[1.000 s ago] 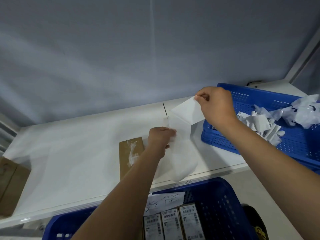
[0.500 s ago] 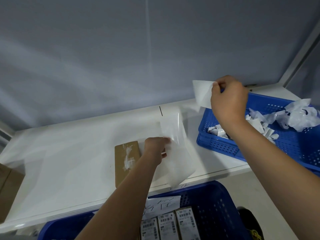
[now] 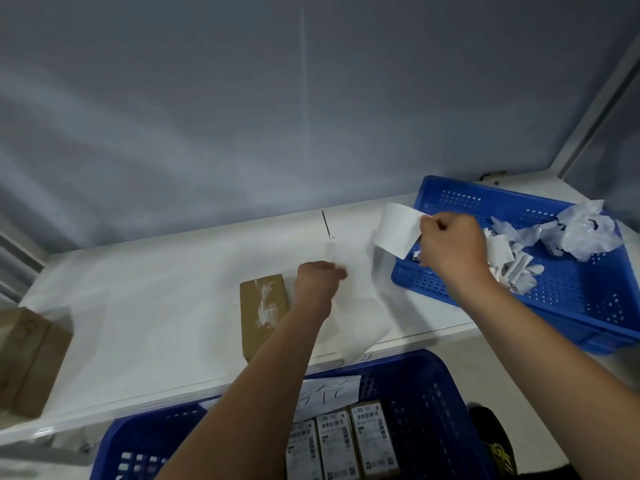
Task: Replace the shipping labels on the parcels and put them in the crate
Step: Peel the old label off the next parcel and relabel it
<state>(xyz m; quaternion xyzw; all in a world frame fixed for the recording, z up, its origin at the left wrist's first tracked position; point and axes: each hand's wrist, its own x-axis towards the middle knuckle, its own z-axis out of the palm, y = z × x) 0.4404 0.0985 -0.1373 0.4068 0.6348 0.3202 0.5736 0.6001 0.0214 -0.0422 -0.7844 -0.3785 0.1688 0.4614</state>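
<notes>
Grey partition walls close in a white table [image 3: 145,306], where a bare brown parcel [image 3: 264,315] lies flat, its top face scarred with white glue residue where the old label came off. Just right of it the left hand [image 3: 320,284] is curled, pinning the translucent backing strip [image 3: 360,317] that trails down to the table's front edge. The right hand [image 3: 452,245] pinches a white label [image 3: 398,230] by its corner. A second ago that label was only starting to lift from the strip; now it hangs free and has swung out over the near rim of the blue tray [image 3: 585,306] of crumpled paper scraps [image 3: 585,230]. The new label looks fully separated, so the peeling step seems done, and the next job is likely to carry it back left and press it onto the parcel's scarred face. Its sticky side could catch on the tray or fold on itself on the way. Below the table a blue crate [image 3: 436,410] already holds relabelled parcels [image 3: 337,448] in a row. More brown boxes [image 3: 31,358] sit at the far left.
</notes>
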